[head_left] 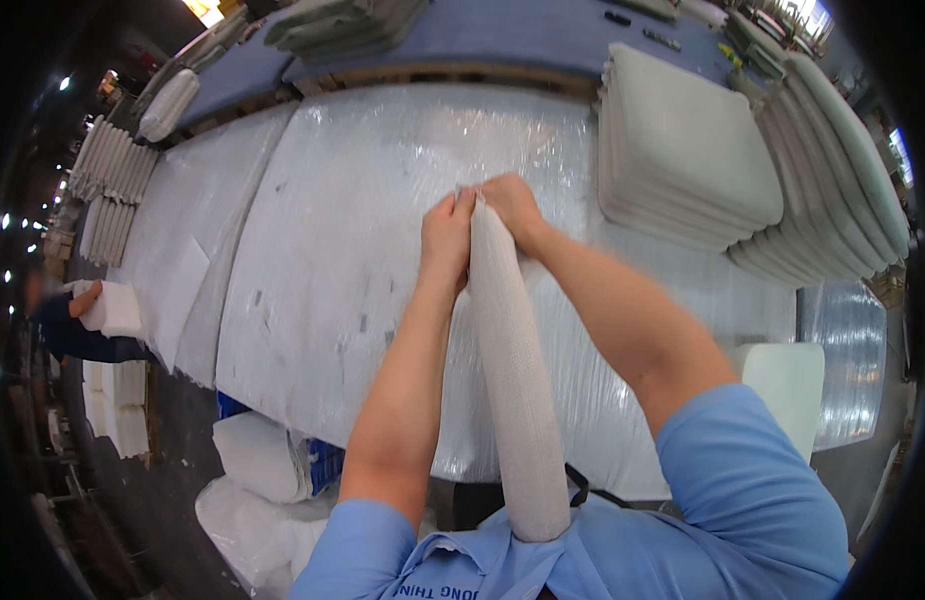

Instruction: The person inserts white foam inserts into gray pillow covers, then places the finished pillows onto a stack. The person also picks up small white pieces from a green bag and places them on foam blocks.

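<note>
A light beige fabric-covered cushion [517, 390] stands on edge before me, its near end against my chest and its far end over the table. My left hand [446, 240] is closed at the far end of the cushion, on its left side. Beside it, my right hand [510, 208] is closed on the same end, and the two hands nearly meet at the tip. The fingers' undersides and the cushion's lower edge are hidden. Below lies the plastic-wrapped white table top [352, 220].
Grey cushions [692, 140] are stacked at the right, with another leaning stack [832, 180] beyond. A blue-grey table [482, 35] runs along the back. White wrapped bundles [262, 460] lie at the lower left. A co-worker [82, 325] handles a white piece at the far left.
</note>
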`<state>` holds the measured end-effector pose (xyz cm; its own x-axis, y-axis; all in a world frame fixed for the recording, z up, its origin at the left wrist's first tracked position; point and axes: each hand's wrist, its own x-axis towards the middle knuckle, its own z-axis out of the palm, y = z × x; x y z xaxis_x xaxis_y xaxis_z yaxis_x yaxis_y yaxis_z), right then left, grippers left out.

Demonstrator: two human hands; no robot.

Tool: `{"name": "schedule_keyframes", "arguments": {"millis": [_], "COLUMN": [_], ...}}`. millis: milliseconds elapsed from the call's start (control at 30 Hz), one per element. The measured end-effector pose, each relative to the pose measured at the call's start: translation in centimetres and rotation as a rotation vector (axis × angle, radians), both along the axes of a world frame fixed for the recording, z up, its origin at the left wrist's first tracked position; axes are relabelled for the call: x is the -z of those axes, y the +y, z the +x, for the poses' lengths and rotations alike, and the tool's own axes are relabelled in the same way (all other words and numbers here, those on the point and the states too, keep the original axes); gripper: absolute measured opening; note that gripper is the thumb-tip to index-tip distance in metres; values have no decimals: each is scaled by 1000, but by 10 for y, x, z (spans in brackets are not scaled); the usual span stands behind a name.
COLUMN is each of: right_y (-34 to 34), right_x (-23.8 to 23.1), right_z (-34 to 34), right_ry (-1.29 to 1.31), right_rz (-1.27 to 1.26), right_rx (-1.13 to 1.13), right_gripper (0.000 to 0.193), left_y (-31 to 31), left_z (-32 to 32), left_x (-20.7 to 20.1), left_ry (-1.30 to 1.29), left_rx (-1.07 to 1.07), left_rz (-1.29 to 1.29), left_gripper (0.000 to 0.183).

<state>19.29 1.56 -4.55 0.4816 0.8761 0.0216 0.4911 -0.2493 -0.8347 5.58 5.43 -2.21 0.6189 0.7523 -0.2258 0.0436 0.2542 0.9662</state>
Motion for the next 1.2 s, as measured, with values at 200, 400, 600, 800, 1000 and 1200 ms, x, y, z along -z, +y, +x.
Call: {"name": "schedule_keyframes", "arguments": {"millis": [200, 400, 600, 800, 1000, 1200], "right_y": [-9, -17, -7, -5, -90, -325], "right_x": [12, 23, 3, 17, 74, 179], "right_z": [-3, 4, -16, -12, 0, -17], "right_ry": [101, -89, 423, 235, 131, 705], "right_rz": [-18, 168, 77, 79, -121, -1059], "right_rx": [115, -48, -79, -21, 343, 69], "right_gripper": [34, 32, 34, 37, 48, 85], "left_y": [-9, -34, -31, -19, -3, -11], "left_z": [-25, -32, -28, -23, -91, -175], "left_x": [-16, -31, -52, -45, -24, 1], "left_ry": [-93, 139, 173, 148, 62, -147], "left_rx": [148, 309, 163, 101, -119, -266], "left_rz": [-264, 169, 11, -48, -190, -396], "left_gripper": [55, 71, 55, 35, 34, 56]}}
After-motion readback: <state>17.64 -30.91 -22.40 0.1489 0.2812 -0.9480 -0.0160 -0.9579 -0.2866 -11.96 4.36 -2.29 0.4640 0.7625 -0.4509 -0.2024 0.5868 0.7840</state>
